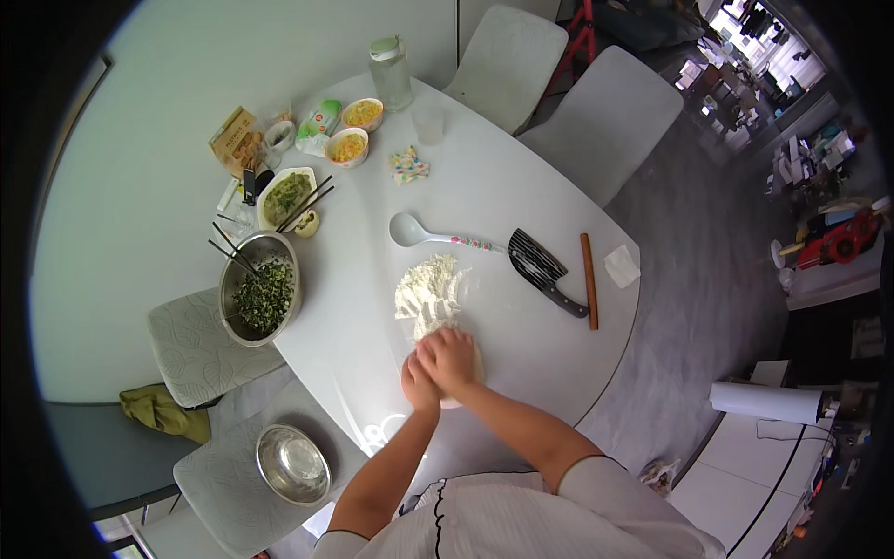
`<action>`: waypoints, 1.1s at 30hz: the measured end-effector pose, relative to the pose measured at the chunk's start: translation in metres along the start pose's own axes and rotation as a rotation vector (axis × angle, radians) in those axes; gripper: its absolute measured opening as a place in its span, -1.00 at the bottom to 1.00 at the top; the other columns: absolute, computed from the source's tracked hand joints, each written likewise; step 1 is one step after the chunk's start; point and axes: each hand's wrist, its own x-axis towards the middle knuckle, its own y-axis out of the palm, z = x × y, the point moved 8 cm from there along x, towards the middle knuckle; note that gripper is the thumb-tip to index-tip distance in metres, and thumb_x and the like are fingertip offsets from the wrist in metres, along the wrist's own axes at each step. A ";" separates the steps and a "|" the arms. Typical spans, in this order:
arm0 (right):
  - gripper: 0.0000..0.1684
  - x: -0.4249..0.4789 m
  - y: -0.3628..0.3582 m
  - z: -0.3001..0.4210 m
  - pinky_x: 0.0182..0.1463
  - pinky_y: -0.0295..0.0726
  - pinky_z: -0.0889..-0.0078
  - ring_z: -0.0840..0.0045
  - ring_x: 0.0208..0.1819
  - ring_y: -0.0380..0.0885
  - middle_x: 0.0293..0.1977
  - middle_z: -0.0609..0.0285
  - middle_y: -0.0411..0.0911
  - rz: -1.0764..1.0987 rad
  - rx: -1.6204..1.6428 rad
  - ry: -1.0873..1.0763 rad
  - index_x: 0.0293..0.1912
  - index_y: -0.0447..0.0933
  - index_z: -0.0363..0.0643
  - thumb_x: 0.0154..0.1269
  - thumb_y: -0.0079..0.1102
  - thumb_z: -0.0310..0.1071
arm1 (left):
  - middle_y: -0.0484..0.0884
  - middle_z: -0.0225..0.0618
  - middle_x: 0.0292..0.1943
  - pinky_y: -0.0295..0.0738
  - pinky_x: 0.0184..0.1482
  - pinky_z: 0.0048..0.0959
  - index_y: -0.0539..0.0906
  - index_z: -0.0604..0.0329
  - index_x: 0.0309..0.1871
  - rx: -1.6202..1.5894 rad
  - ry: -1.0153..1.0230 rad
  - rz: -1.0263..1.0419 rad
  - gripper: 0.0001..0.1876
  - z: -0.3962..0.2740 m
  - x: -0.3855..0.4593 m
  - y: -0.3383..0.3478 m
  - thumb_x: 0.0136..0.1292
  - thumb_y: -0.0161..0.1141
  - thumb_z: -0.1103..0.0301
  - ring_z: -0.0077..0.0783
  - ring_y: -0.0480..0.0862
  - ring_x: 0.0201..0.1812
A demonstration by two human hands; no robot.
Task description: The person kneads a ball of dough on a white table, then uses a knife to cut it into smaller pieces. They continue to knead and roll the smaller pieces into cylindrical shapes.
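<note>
Both my hands press together on a pale lump of dough (478, 363) near the table's front edge. My right hand (448, 360) lies partly over my left hand (418, 383), its fingers curled down onto the dough. Most of the dough is hidden beneath them. Just beyond my fingertips spreads a heap of white flour (427, 285) with streaks drawn through it. Past the flour lies a large white spoon (408, 230) with a flowered handle. To the right are a black-handled cleaver (538, 260) and a short wooden rolling pin (589, 279).
A steel bowl of chopped greens (264, 297) with chopsticks stands at the left edge. Behind it are a dish of green food (283, 199), two bowls of yellow food (347, 148) and a glass jug (391, 77). Another steel bowl (293, 465) rests on a chair (223, 503).
</note>
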 end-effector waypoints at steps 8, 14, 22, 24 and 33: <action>-0.76 -0.090 -0.063 -0.013 0.14 0.36 0.04 0.18 -0.03 0.49 -0.10 0.15 0.55 -0.186 0.151 0.045 -0.15 0.64 -0.03 0.29 0.15 -0.15 | 0.64 0.05 0.11 0.44 0.26 -0.04 0.60 0.31 0.18 0.526 0.651 0.172 -0.56 -0.045 -0.113 -0.003 0.54 -0.14 0.18 0.15 0.59 0.16; -0.79 -0.040 -0.009 -0.039 0.09 0.40 0.01 0.18 0.01 0.50 -0.11 0.19 0.55 -0.121 -0.115 0.243 -0.14 0.64 0.02 0.32 0.17 -0.14 | 0.66 0.06 0.11 0.45 0.26 -0.07 0.63 0.27 0.19 0.683 0.514 0.038 -0.56 -0.036 -0.034 0.016 0.53 -0.14 0.18 0.13 0.60 0.16; -0.83 -0.029 -0.048 -0.009 -0.01 0.41 0.04 0.18 -0.16 0.53 -0.29 0.19 0.56 -0.107 0.182 -0.046 -0.26 0.63 -0.08 0.37 0.19 -0.22 | 0.70 0.00 0.06 0.49 0.21 -0.22 0.67 0.34 0.10 0.180 0.257 0.237 -0.56 -0.062 -0.047 0.013 0.59 -0.17 0.21 -0.09 0.66 0.07; -0.85 -0.059 -0.066 0.007 0.03 0.40 0.04 0.16 -0.13 0.51 -0.26 0.16 0.54 -0.154 0.212 -0.011 -0.26 0.61 -0.08 0.36 0.19 -0.23 | 0.69 0.03 0.07 0.48 0.23 -0.16 0.66 0.33 0.10 0.339 0.452 0.327 -0.57 -0.068 -0.081 0.005 0.57 -0.16 0.20 0.00 0.65 0.11; -0.80 -0.038 -0.006 -0.048 0.11 0.39 0.02 0.20 -0.03 0.51 -0.17 0.21 0.56 -0.148 -0.164 0.297 -0.21 0.62 0.00 0.33 0.17 -0.13 | 0.68 0.01 0.06 0.50 0.21 -0.17 0.64 0.26 0.18 0.757 0.460 0.049 -0.51 -0.044 -0.038 0.028 0.56 -0.16 0.09 0.15 0.62 0.10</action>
